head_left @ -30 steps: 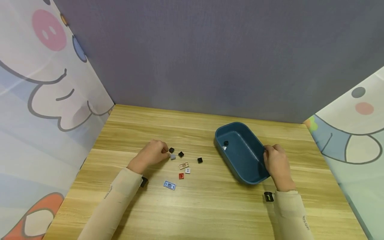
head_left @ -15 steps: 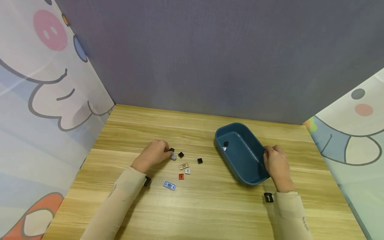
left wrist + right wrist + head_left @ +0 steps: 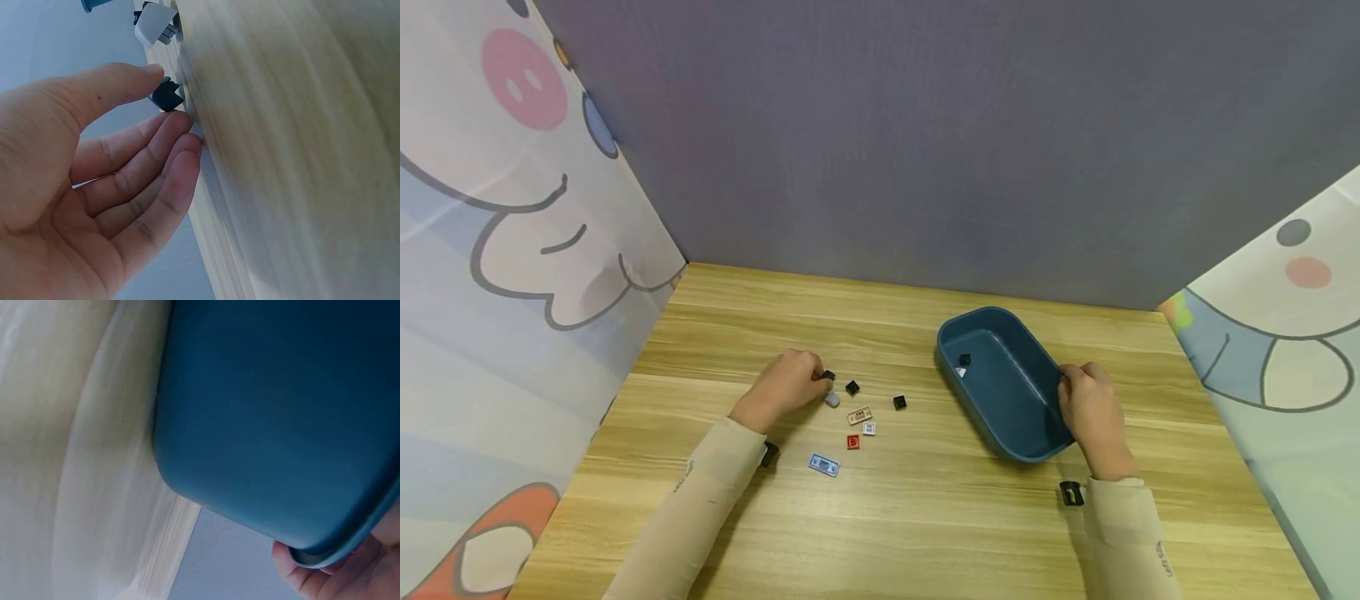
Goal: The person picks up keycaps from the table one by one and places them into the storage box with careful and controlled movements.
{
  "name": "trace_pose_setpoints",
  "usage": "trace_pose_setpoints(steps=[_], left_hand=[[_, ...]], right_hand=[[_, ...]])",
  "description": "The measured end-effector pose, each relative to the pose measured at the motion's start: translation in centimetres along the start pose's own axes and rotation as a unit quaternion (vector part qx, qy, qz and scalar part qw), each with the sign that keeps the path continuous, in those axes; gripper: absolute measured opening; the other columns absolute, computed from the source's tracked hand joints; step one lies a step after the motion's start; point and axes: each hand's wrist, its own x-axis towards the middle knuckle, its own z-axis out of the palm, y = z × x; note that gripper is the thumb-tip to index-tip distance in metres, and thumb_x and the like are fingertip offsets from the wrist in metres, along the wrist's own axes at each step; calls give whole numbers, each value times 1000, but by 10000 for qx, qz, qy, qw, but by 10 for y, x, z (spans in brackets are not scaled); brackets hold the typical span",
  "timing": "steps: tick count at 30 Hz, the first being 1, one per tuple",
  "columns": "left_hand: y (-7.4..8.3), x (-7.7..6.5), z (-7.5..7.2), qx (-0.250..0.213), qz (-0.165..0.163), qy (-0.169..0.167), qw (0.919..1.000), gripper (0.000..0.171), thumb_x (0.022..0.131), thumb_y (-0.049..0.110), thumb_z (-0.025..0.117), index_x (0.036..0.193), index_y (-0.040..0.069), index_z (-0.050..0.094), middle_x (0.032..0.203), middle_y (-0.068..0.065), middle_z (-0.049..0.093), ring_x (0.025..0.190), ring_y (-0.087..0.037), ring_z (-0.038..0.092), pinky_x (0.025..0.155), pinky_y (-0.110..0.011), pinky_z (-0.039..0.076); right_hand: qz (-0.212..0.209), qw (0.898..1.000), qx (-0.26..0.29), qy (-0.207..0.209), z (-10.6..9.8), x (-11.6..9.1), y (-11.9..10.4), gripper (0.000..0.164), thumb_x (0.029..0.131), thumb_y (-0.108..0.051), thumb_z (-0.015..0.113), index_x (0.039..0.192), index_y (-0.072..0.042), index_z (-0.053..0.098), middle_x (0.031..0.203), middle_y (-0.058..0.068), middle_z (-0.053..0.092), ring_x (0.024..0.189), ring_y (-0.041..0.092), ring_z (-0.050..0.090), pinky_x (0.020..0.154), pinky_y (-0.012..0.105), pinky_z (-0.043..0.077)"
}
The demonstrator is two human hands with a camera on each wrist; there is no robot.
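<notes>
1. Left hand [image 3: 778, 387], left of centre in head view: thumb and fingers spread a little around a small black block [image 3: 167, 95]. Can't tell if it's actually pinched.
2. Grey block [image 3: 832, 400]: just below those fingertips in head view.
3. Right hand [image 3: 1090, 408], right of frame: fingers curled over the rim of the blue basin [image 3: 1011, 396], gripping it.
4. Basin: right of centre, long axis slanted. Inside, near its left wall: dark piece [image 3: 965, 360] and white piece [image 3: 961, 372].
5. Mid-frame, between left hand and basin: near black tile [image 3: 852, 387], far black tile [image 3: 899, 402].
6. Below those: tan tile [image 3: 860, 415], white tile [image 3: 868, 428], red tile [image 3: 853, 442]; blue tile [image 3: 823, 465] lower left of them.
7. All on a wood-grain worktop [image 3: 925, 533]; grey panel [image 3: 880, 150] across the top of frame.
</notes>
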Motion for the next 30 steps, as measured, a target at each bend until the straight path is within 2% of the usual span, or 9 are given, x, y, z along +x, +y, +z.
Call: trace_pose_setpoints(steps=[7,11,14,18,22,25,30], left_hand=[[2,1,-3,-86,56,165,9998,30,91,20,71,64,14,58,59,2,47,50,-10,39,47,-27,34],[10,4,-6,-137,165,287,9994,20,91,20,70,73,12,66,62,2,52,50,-10,43,46,-27,37],[21,8,-8,-147,263,285,9991,14,91,21,70,82,10,71,66,3,57,52,-11,48,49,-28,42],[41,16,-12,-34,503,307,9983,17,92,21,69,93,5,74,75,-1,64,57,-11,54,56,-30,47],[63,24,-14,107,790,331,9963,22,94,22,68,99,1,74,83,-4,67,54,-8,51,55,-27,47],[79,31,-14,199,1002,312,9943,19,95,22,66,90,5,73,76,-1,63,49,-7,43,48,-25,39],[105,43,-11,405,1509,359,9871,27,94,20,64,69,13,58,59,5,42,49,-6,30,47,-23,27]], right_hand=[[56,10000,44,7,0,1,-1,16,85,10,64,100,14,68,85,28,57,77,44,56,68,56,49],[76,9999,75,-13,-1,0,-1,16,85,10,63,100,14,67,85,28,57,77,44,56,68,56,48],[75,9999,89,-23,-1,0,-1,16,85,10,63,101,14,67,86,28,57,77,45,56,68,57,48],[64,9999,83,-17,-1,0,-1,16,85,10,64,100,14,67,86,29,57,77,45,56,67,57,49],[2,10000,59,31,-1,1,0,16,85,11,65,100,14,68,85,29,57,76,44,57,66,56,49],[-46,10000,44,69,-1,1,0,15,84,11,65,99,14,68,84,28,57,75,44,56,66,55,49],[-64,9999,27,87,0,0,0,15,84,10,65,99,14,68,84,28,58,74,43,56,65,54,50]])
